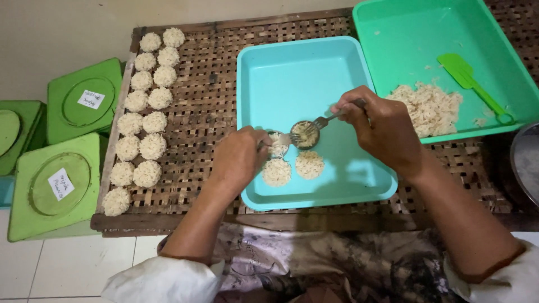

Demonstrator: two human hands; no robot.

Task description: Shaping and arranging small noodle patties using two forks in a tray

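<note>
The left hand [240, 159] curls closed around a small round mould [277, 146], mostly hidden behind its fingers. At its 3 o'clock, the right hand [383, 129] pinches a fork [321, 121]; its handle end is covered by the fingers, its tines touch a noodle-filled spoon [305, 134]. Two noodle discs [292, 168] lie at 6 o'clock in the blue tray [303, 73]. The green tray [426, 33] at 1 o'clock runs off frame.

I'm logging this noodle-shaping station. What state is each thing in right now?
Left hand: gripping a fork.
Right hand: gripping a fork.
Small round metal mould: filled with noodles.
Light blue plastic tray: holds two noodle discs.
Green plastic tray: holds loose noodles, green spatula.
</note>
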